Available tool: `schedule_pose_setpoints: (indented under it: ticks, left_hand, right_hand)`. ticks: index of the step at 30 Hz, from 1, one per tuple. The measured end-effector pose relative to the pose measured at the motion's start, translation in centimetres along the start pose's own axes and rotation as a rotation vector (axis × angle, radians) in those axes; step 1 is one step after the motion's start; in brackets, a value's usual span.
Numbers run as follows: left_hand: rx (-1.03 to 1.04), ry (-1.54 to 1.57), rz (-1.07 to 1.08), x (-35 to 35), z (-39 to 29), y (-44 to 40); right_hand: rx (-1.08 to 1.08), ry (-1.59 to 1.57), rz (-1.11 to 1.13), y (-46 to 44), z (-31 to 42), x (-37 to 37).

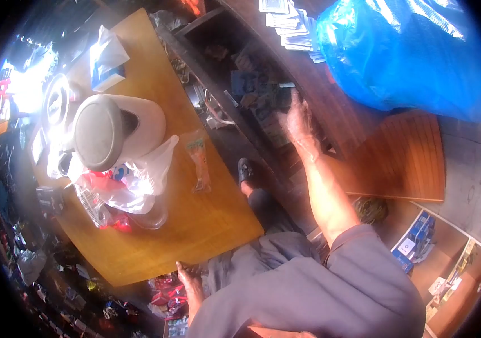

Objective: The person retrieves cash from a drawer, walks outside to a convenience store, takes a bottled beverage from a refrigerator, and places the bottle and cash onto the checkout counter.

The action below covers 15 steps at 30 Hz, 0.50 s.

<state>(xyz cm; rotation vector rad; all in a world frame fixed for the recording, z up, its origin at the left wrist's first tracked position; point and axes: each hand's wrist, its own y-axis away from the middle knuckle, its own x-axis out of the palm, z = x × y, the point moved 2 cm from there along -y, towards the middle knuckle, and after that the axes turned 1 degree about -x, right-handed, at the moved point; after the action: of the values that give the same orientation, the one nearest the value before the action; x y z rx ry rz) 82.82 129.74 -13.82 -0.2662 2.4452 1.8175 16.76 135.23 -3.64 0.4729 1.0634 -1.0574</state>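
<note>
Where right hand reaches, drawer lies.

a white jug with a grey lid stands in strong light beside a crumpled plastic bag marked in red and blue. a clear-and-orange packet lies flat just to the right, with a tissue box farther up. at upper right, a glossy blue bag sits beside overlapping cards. below it are brown slatted wood, pale tiles and a tilted blue box; red packets lie bottom left of centre.
</note>
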Motion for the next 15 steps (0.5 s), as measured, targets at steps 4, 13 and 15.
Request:
schedule_pose_setpoints:
  ticks: [4, 13, 15]
  left_hand:
    - [-0.021, 0.072, -0.036, 0.7, -0.1, 0.3]
    - [0.02, 0.002, -0.003, 1.3, -0.3, 0.9]
    - [0.026, 0.005, -0.028, 1.3, -0.3, 0.9]
  right_hand:
    - [-0.015, -0.012, 0.085, -0.4, -0.1, 0.1]
    - [-0.097, 0.432, 0.22, 2.5, -1.2, 4.5]
    - [-0.045, 0.416, 0.23, 2.4, -0.9, 4.8]
